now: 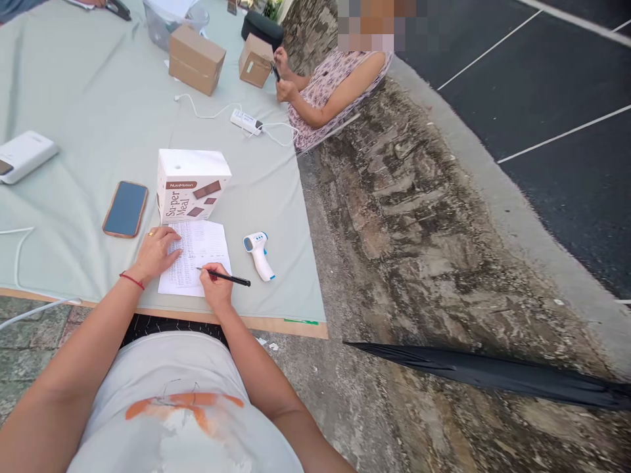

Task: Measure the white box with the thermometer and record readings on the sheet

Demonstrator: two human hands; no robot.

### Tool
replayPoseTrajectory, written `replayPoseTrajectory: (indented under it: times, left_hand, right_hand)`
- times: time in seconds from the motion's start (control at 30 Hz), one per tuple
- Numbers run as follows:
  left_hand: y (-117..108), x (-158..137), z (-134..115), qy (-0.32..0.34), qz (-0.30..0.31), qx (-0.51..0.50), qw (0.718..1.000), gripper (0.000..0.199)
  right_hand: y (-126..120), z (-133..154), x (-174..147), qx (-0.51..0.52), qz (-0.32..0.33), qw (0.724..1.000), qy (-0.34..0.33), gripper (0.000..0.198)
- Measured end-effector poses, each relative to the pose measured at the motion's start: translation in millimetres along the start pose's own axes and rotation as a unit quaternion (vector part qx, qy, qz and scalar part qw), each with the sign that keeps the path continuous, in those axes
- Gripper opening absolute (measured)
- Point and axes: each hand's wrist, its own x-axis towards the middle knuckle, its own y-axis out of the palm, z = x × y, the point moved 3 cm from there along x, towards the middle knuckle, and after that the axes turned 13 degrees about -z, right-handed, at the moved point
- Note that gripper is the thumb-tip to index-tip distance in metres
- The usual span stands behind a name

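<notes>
A sheet of paper [210, 242] with dense rows of handwriting or print lies on the table in front of me. My left hand [156, 251] rests flat on its left side, fingers spread, with a ring and a red wrist cord. In my right hand [215, 289] is a black pen [231, 278], its tip at the paper's middle. Just behind the paper stands a white "Super Meal" box [194, 176]. A phone [125, 209] with a brown edge lies left of the box. To the right of the paper lies a white and blue infrared thermometer [259, 256].
A person in a patterned top [328, 92] sits at the table's right side, holding a phone. Cardboard boxes [196, 60], a plastic tub [162, 29] and a white power strip [246, 122] with cords are farther back. A white power bank [29, 156] lies at left.
</notes>
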Motion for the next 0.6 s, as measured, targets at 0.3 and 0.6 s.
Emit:
replayPoseTrajectory:
  times: [0.3, 0.6]
  left_hand:
    - [-0.4, 0.1, -0.2, -0.003, 0.001, -0.003, 1.0, 0.03]
    - [0.2, -0.5, 1.2, -0.002, -0.009, -0.015, 1.0, 0.031]
  right_hand:
    - [1.4, -3.5, -1.2, 0.0, 0.002, 1.0, 0.005, 0.021]
    - [-0.4, -1.7, -3.4, -0.021, 0.0, 0.999, -0.039, 0.022]
